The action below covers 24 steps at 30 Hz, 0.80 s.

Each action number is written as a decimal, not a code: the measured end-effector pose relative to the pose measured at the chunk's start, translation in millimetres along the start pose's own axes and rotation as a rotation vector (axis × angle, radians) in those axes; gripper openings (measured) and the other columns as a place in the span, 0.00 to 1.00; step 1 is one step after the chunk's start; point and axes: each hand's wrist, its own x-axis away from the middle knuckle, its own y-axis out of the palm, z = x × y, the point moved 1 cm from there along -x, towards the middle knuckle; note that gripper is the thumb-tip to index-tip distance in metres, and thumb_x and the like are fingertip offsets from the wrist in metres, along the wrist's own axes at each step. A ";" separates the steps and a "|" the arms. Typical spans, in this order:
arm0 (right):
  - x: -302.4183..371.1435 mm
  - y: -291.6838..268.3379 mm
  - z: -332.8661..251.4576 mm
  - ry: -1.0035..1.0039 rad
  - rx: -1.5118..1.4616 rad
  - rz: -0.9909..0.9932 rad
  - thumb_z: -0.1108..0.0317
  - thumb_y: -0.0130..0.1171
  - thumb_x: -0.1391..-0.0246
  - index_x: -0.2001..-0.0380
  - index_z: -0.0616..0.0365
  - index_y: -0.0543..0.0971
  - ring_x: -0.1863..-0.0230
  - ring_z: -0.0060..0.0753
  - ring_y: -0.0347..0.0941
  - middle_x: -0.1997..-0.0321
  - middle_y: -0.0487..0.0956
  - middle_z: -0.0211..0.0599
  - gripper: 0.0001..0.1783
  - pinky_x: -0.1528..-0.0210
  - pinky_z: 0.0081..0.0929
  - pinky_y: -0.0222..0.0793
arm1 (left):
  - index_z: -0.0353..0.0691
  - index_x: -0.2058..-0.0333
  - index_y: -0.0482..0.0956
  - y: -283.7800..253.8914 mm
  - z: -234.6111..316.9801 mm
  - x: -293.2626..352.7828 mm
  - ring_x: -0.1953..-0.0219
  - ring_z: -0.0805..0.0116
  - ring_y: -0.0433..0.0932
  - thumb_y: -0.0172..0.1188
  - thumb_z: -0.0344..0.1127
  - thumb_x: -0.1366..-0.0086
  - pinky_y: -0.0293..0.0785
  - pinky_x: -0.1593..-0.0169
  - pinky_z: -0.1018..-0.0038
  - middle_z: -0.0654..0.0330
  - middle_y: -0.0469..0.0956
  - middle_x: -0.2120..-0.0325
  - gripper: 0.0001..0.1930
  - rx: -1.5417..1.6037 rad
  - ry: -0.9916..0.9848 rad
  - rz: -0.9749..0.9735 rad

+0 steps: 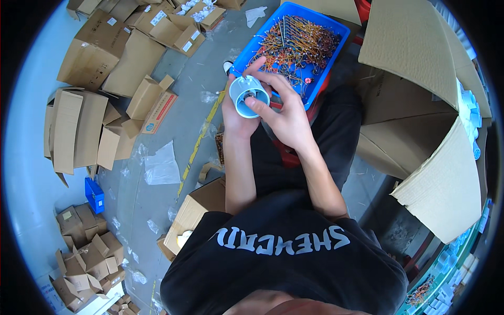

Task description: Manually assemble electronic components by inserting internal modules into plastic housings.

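A light-blue round plastic cup-shaped housing (240,106) is held up in front of me, its open end turned toward me. My left hand (236,119) is closed around its left side and underside. My right hand (289,113) grips it from the right, thumb reaching into the opening and fingers over the far side. A small dark part shows inside by the thumb tip; its kind is hard to make out. Just beyond my hands, a blue plastic tray (340,44) holds a heap of thin orange, brown and black wire leads (302,39) with small connector ends.
Open cardboard boxes (92,52) crowd the left side. A large open carton (409,58) stands close on my right, with light-blue plastic parts (469,107) beside it. Plastic scraps (161,164) and a yellow line (199,139) mark the grey floor. A small blue bin (94,195) stands left.
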 end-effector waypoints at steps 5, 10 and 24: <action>-3.0 -2.5 12.8 0.114 -0.373 -0.078 0.74 0.63 0.47 0.46 0.64 0.71 0.46 0.31 0.71 0.47 0.75 0.38 0.25 0.43 0.27 0.65 | 0.31 0.44 0.66 -1.5 4.9 3.9 0.58 0.66 0.77 0.31 0.64 0.30 0.74 0.54 0.74 0.54 0.77 0.60 0.38 -0.592 0.034 0.282; -3.4 -1.0 29.7 0.153 -0.383 0.035 0.76 0.60 0.46 0.44 0.65 0.68 0.45 0.32 0.71 0.47 0.75 0.38 0.26 0.43 0.27 0.66 | 0.34 0.47 0.69 19.0 21.2 24.9 0.57 0.68 0.77 0.42 0.63 0.32 0.74 0.55 0.71 0.54 0.77 0.58 0.34 -0.932 -0.052 0.262; -5.2 -0.2 44.5 -0.030 0.052 0.143 0.84 0.59 0.55 0.50 0.64 0.70 0.58 0.47 0.73 0.58 0.72 0.48 0.25 0.55 0.34 0.69 | 0.36 0.51 0.67 16.0 7.3 14.9 0.64 0.70 0.77 0.67 0.44 0.41 0.72 0.62 0.74 0.56 0.77 0.64 0.26 -1.249 0.182 0.236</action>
